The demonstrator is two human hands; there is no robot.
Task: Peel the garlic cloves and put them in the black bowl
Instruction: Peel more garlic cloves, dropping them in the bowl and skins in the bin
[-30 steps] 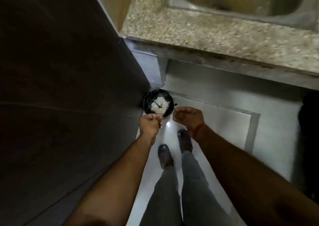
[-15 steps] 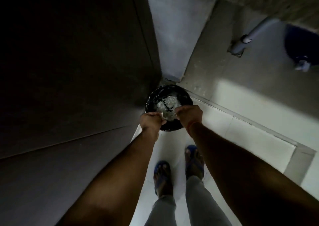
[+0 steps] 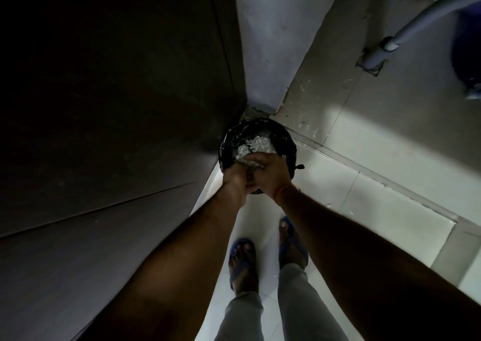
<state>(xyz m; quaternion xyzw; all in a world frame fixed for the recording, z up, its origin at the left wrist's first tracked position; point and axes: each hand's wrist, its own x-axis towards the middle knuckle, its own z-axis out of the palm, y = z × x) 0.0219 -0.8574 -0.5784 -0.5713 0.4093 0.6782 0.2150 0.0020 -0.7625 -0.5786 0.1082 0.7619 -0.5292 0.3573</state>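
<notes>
A round black container (image 3: 285,135) lined with a shiny black bag stands on the floor in the corner. A heap of white papery garlic peels (image 3: 256,142) lies inside it. My left hand (image 3: 235,181) and my right hand (image 3: 269,170) are pressed together right above its near rim. The left fingers are curled, and the right hand is cupped against them. Whatever lies between the palms is hidden. No whole garlic clove shows.
A dark wooden panel (image 3: 117,106) fills the left side, touching the container. A grey pipe (image 3: 385,46) enters the floor at the upper right, beside a dark blue object (image 3: 468,41). White scraps (image 3: 307,125) dot the tiles. My feet in blue sandals (image 3: 242,265) stand just behind.
The view has dropped from the counter and sink to the floor corner. My hands have moved forward over the container and come together, where before they were apart.
</notes>
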